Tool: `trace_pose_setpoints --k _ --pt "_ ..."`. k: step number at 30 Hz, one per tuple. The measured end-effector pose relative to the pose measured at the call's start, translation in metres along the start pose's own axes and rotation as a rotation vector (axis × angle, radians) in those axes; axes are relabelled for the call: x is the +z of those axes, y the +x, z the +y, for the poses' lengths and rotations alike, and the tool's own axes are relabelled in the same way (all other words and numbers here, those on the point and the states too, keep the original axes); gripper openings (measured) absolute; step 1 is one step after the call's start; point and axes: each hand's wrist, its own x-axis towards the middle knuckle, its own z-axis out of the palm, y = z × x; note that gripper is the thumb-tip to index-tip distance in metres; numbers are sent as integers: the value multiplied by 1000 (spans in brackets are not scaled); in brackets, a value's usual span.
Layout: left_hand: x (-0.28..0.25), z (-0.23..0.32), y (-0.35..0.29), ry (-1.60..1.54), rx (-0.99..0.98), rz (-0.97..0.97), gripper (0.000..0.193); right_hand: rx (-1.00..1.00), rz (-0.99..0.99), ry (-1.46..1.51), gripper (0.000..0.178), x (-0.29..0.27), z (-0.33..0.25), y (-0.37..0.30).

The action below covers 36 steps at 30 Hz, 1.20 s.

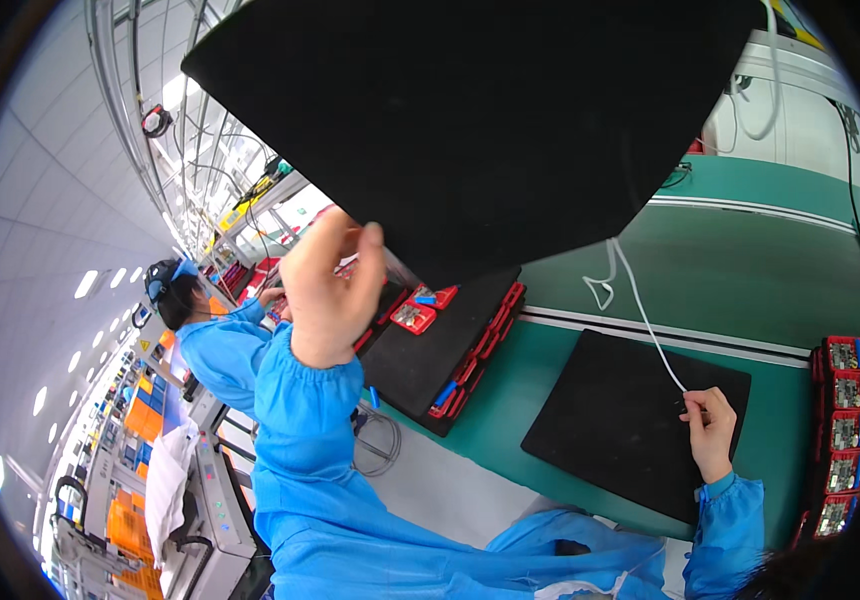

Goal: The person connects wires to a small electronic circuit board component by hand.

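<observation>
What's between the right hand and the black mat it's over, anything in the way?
Nothing visible. The right hand rests over the flat black mat on the green bench, pinching a white cord. The left hand holds a big black sheet raised overhead.
</observation>
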Motion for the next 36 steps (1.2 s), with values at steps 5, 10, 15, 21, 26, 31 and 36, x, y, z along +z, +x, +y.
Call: trace_pose_setpoints --k 5,10,15,21,26,31,36 --pt "-24 -62 -14 -537 -440 144 17 -31 43 52 9 6 2 3" --pt "-59 -127 -19 -524 -535 424 19 99 72 250 9 1 15 1" --pt "-90 -180 -16 659 -161 298 21 135 96 277 7 -6 13 -1" --pt "-38 -241 -46 948 -107 -177 27 132 63 240 7 -3 11 -1" --pt "0 -285 -70 1002 -195 -420 34 142 66 205 8 -2 9 0" --pt "14 -319 -83 1027 -233 -428 32 149 76 193 8 -1 10 1" --pt "16 -329 -84 1050 -288 -381 32 173 63 169 7 -1 6 0"
